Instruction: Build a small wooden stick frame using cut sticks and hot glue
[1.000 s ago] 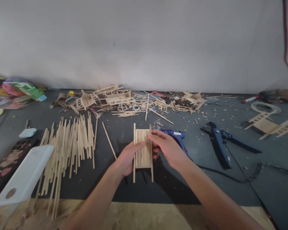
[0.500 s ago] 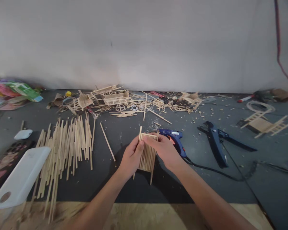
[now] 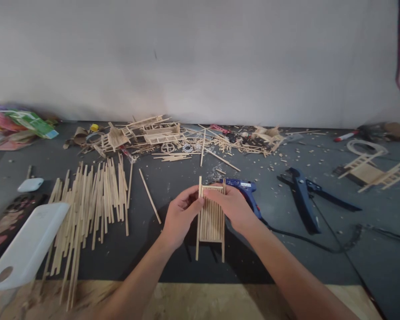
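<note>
Between my hands is a small frame of wooden sticks (image 3: 212, 222), with slats side by side and two longer side rails. My left hand (image 3: 182, 215) pinches its upper left rail between thumb and fingers. Closed on the upper right side is my right hand (image 3: 235, 204), its thumb lying across the top of the slats near the short crosspiece. Just behind my right hand lies a blue glue gun (image 3: 248, 189), partly covered by it. A single loose stick (image 3: 150, 195) rests on the dark surface left of my left hand.
Many loose sticks (image 3: 100, 200) lie at left, beside a white power bank (image 3: 30, 244) and a patterned phone (image 3: 10, 222). Stick models and scraps (image 3: 163, 135) line the wall. At right are a dark-handled cutter (image 3: 303, 200) and another stick model (image 3: 370, 171).
The stick frame has turned from a slant to nearly straight, its slats now facing me more squarely. Both hands keep their hold on it. The view has shifted slightly.
</note>
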`<state>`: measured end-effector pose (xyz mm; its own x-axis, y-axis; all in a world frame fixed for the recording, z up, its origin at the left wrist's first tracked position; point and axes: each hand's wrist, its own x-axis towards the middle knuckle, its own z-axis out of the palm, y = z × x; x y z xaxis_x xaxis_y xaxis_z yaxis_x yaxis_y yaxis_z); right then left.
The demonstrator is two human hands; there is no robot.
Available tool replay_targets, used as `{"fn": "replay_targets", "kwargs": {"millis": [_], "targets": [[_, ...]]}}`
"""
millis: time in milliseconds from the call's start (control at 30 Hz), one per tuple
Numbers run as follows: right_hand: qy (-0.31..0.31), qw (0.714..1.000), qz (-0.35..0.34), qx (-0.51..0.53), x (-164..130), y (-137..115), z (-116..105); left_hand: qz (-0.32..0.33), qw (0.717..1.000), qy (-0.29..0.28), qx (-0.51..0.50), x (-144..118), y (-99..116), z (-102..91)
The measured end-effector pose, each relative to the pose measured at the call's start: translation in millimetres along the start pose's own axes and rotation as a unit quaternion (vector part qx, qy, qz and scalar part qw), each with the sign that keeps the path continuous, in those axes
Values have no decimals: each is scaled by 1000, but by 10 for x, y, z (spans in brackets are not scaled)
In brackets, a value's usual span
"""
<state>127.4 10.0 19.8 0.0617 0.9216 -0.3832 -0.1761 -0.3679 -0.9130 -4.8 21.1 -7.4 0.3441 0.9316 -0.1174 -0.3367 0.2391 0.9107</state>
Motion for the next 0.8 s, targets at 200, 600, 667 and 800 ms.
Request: {"fn": "replay_targets", "kwargs": {"millis": [200, 600, 667, 800], "targets": [[-20, 1000, 5, 14, -49, 87, -92, -108, 990, -18, -88, 25, 41, -21], [-36, 998, 10, 53, -188, 238, -148, -157, 984, -82, -20, 27, 58, -65], [-29, 998, 7, 57, -194, 241, -149, -159, 983, -88, -12, 25, 60, -69], [-29, 998, 7, 62, -193, 259, -160, -155, 984, -90, -2, 21, 67, -66]]}}
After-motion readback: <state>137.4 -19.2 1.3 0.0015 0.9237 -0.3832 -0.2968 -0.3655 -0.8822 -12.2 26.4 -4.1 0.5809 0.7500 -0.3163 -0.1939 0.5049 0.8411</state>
